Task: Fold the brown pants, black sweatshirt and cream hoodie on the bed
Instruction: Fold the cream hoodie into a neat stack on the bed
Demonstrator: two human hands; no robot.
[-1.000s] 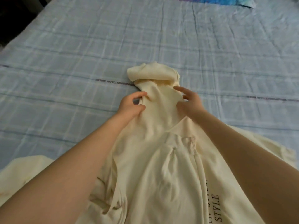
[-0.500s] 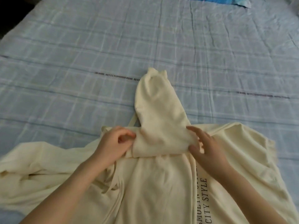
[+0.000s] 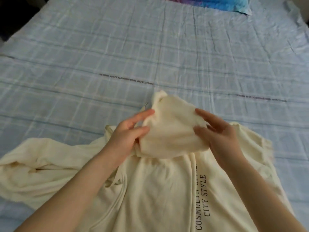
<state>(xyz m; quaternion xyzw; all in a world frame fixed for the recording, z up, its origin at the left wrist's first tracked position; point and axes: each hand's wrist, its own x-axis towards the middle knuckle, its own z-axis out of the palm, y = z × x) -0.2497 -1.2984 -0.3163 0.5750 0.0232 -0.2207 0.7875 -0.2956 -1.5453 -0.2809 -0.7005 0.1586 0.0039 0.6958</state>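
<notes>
The cream hoodie [image 3: 160, 190] lies spread on the near part of the bed, with dark lettering "CITY STYLE" down its right side. Its hood [image 3: 172, 129] is raised off the sheet and tipped back toward me between both hands. My left hand [image 3: 128, 133] pinches the hood's left edge between thumb and fingers. My right hand [image 3: 217, 133] pinches the hood's right edge the same way. A sleeve [image 3: 33, 166] trails off to the left. The brown pants and black sweatshirt are out of view.
The bed [image 3: 117, 56] is covered by a pale blue checked sheet with creases. A bright blue and purple pillow [image 3: 217, 3] lies at the far edge. The dark floor shows past the bed's far left corner [image 3: 10, 14].
Both hands drew the hood back from its stretched-out position toward me, then lifted it off the sheet. The hoodie's shoulders and sleeves have come into view.
</notes>
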